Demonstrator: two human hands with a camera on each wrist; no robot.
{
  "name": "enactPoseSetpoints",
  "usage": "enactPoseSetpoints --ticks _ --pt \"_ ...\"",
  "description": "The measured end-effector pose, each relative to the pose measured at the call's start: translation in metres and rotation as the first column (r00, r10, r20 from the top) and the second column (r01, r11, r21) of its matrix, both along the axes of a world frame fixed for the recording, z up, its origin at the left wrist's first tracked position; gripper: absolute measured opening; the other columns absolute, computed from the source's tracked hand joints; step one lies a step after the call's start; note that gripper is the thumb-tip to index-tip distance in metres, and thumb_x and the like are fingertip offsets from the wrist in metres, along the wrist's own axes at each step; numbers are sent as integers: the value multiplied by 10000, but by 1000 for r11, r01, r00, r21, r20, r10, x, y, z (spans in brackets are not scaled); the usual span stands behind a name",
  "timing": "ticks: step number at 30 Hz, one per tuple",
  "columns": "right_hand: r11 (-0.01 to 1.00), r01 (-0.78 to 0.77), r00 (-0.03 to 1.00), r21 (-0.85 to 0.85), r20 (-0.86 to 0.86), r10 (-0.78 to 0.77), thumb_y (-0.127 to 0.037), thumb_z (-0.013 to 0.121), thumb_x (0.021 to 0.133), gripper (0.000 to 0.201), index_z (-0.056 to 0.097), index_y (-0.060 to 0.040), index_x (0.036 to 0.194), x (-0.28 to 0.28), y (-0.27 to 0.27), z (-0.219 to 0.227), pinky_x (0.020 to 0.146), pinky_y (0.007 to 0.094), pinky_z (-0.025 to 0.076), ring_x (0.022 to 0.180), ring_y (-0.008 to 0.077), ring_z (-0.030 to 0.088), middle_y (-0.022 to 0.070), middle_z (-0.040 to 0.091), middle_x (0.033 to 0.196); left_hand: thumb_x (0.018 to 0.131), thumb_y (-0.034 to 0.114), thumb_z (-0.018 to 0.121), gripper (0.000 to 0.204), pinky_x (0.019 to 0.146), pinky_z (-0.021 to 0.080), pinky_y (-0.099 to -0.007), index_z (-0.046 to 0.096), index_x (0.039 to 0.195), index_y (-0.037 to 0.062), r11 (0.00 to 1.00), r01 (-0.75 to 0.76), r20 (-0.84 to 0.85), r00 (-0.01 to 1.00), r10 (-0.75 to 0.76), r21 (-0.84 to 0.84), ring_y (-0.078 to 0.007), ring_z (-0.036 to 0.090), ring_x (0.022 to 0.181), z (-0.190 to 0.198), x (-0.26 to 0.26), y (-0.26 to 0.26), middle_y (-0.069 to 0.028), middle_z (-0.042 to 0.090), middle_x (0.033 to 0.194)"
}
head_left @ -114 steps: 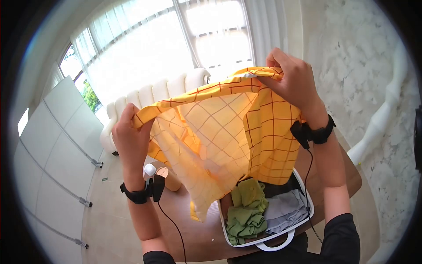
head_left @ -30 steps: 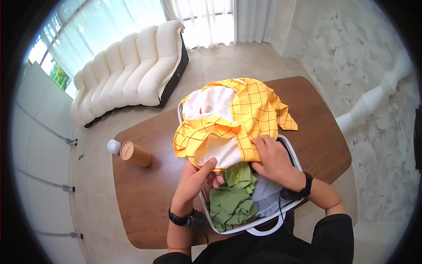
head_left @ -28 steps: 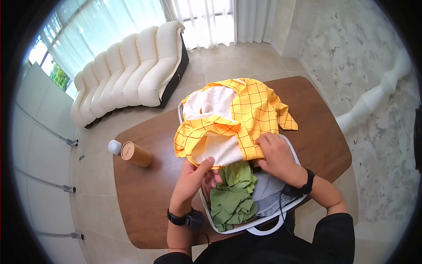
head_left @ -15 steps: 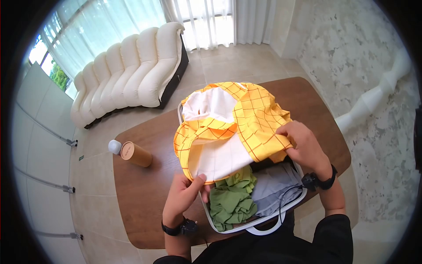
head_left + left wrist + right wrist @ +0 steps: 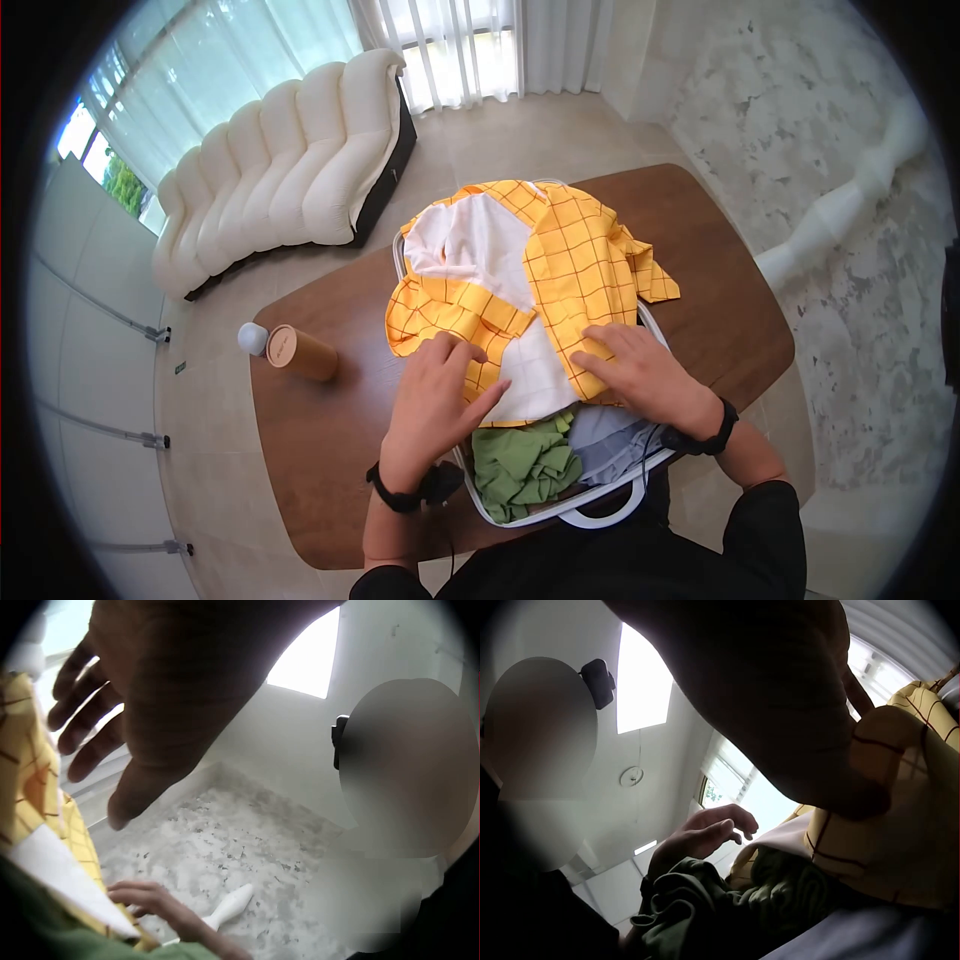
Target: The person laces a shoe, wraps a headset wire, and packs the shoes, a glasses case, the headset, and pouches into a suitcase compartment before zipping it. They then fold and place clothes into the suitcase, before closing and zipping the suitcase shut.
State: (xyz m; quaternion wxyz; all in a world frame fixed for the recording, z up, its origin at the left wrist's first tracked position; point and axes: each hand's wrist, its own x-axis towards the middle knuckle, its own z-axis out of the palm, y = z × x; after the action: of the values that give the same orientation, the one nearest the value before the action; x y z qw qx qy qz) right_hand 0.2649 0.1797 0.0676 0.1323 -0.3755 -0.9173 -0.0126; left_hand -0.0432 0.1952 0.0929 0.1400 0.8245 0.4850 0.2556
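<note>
A yellow shirt (image 5: 580,280) with a dark check and pale inner side lies spread over an open white suitcase (image 5: 652,325). My left hand (image 5: 430,400) is over the shirt's left front part, fingers loosely extended. In the left wrist view, its spread fingers (image 5: 94,742) hold nothing. My right hand (image 5: 650,375) rests on the shirt's right front panel with fingers extended; in the right wrist view, its thumb (image 5: 862,802) lies against the yellow cloth. Below the shirt's hem show a crumpled green garment (image 5: 525,468) and a grey garment (image 5: 610,445) in the suitcase.
The suitcase stands on a brown wooden table (image 5: 330,450) with rounded corners. A brown cylindrical canister (image 5: 305,355) and a white-topped item (image 5: 252,339) stand at the table's left edge. Beyond are a cream sofa (image 5: 290,160) and a textured wall (image 5: 780,130).
The shirt, earlier held up stretched between both hands, now lies on the suitcase. Its front edge has come nearer, covering more of the green garment. The left hand has let go of the hem.
</note>
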Motion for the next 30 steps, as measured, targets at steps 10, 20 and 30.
enactPoseSetpoints --ticks 10,20,30 --pt "968 123 909 -219 -367 -198 -126 718 865 211 672 -40 1053 3 -7 21 863 430 508 975 320 648 108 683 1045 959 556 692 558 592 509 -360 673 833 12 861 -197 -33 978 205 -468 -244 683 611 -51 33 66 -79 697 678" --pt "891 -210 940 -401 -333 72 -182 704 921 221 674 -36 1085 -6 -5 11 970 421 518 1093 335 653 147 681 1145 1005 472 683 508 634 548 -265 620 1045 -30 529 105 284 920 270 -842 -135 706 730 -38 26 70 -96 683 785" --pt "913 14 950 -408 -280 -140 -212 649 959 285 636 -41 1186 -37 73 39 825 412 568 949 310 722 140 735 1025 1056 319 644 255 570 485 -247 599 985 78 454 519 626 219 748 -724 -122 595 659 -75 22 73 -18 636 806"
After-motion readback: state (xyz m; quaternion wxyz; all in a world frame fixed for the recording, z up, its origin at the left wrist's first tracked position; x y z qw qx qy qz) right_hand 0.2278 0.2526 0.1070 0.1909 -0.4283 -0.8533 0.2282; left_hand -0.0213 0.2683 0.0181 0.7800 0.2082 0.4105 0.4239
